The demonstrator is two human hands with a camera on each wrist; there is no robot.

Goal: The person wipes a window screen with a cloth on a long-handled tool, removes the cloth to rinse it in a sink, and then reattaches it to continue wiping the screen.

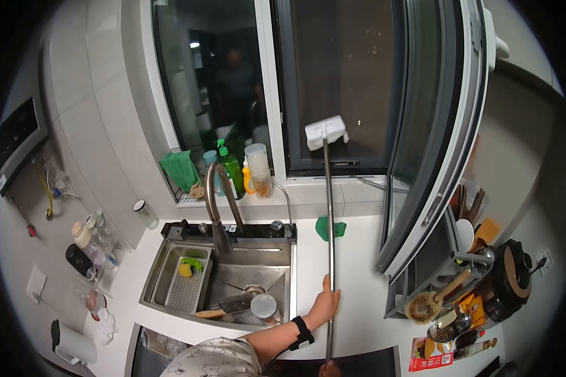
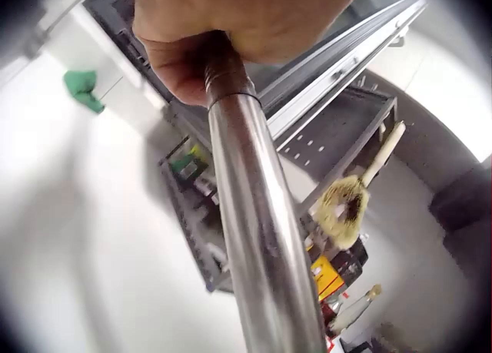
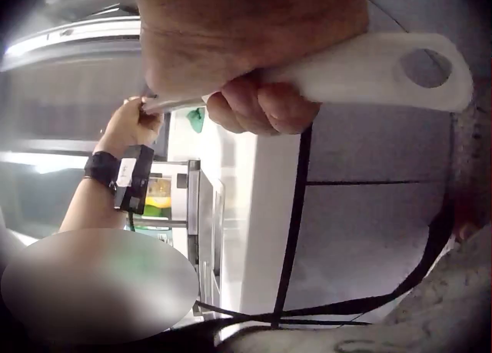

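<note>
A long-handled mop with a steel pole (image 1: 330, 207) stands nearly upright over the counter. Its white, cloth-like head (image 1: 326, 132) overlaps the dark window area low down in the head view. My left hand (image 1: 324, 303) grips the pole partway along; the left wrist view shows fingers (image 2: 181, 72) curled round the metal. Lower down, at the bottom edge of the head view, my right hand (image 1: 330, 369) is only partly visible. In the right wrist view its fingers wrap round the white plastic handle end (image 3: 346, 72), which has a hanging hole.
An opened window sash (image 1: 434, 182) juts in on the right, above a dark rack (image 1: 421, 270) with a brush (image 1: 424, 308). Left of the pole are a sink (image 1: 233, 276), a tall faucet (image 1: 212, 207) and sill bottles (image 1: 231, 173). A green cloth (image 1: 329, 229) lies behind the pole.
</note>
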